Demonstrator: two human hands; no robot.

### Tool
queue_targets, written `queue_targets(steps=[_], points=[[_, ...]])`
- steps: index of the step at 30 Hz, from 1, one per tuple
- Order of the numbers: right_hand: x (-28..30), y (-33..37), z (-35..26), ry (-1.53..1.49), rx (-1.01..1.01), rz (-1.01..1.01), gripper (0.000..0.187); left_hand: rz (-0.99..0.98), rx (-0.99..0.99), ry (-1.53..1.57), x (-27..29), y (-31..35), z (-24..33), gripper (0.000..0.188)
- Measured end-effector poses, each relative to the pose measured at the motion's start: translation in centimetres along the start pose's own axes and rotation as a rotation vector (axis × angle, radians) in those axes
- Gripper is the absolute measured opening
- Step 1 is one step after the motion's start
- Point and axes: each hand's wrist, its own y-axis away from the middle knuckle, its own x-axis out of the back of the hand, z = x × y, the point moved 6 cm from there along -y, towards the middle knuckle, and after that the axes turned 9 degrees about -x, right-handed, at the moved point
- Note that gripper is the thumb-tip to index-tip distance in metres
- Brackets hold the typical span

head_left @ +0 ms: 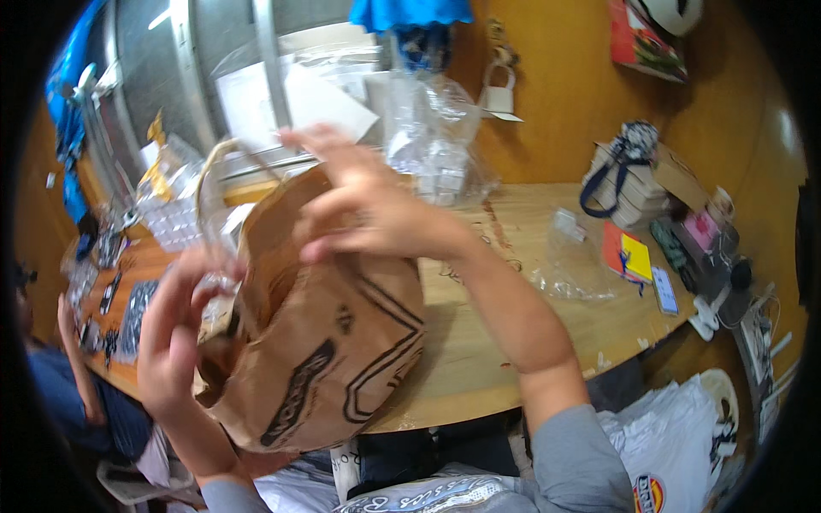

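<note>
A brown paper bag (pixel 342 359) with black printing and twisted paper handles tilts at the table's front edge, its mouth turned up and to the left. My right hand (pixel 368 205) is over the far rim of the bag, fingers spread apart and blurred. At the bag's near left side is my left hand (pixel 180 316), its fingers bent beside the rim and smeared by motion. Whether it grips the rim is not clear. One handle (pixel 205 192) stands up above the opening. The inside of the bag is mostly hidden.
A clear plastic bag (pixel 577 256), a red and yellow notebook (pixel 629 255) and a phone (pixel 664 291) lie on the table to the right. White boxes (pixel 175 218) stand at the back left. Another person's arm (pixel 77 363) shows at the far left.
</note>
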Motion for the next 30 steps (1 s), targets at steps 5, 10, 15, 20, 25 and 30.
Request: queue_targets(steps=[5,10,15,20,25,30], points=[[-4.2,-1.6,-1.0,-0.322,-0.018,-0.181,0.011,0.030,-0.026,-0.199,-1.6,1.3,1.0,0.081],[2.6,-1.1,3.5,-0.391,-0.317,0.154,0.008,0.622,-0.347,-0.457,4.0,1.0,2.2,0.060],[11.3,-4.4,8.7,-0.519,-0.318,0.114,0.015,0.630,-0.356,-0.494,3.1,4.4,-2.8,0.038],[25.0,-7.6,19.0,-0.931,-0.710,-0.341,0.010,-0.102,-0.028,-0.359,-11.6,8.6,-12.7,0.054],[34.4,-3.9,28.5,0.009,-1.106,0.284,0.019,-0.703,0.062,-0.505,-21.3,12.8,-15.0,0.048],[43.5,-1.9,31.6,0.447,-0.624,0.579,0.011,-0.679,0.190,-0.497,-22.2,12.3,-15.0,0.043]])
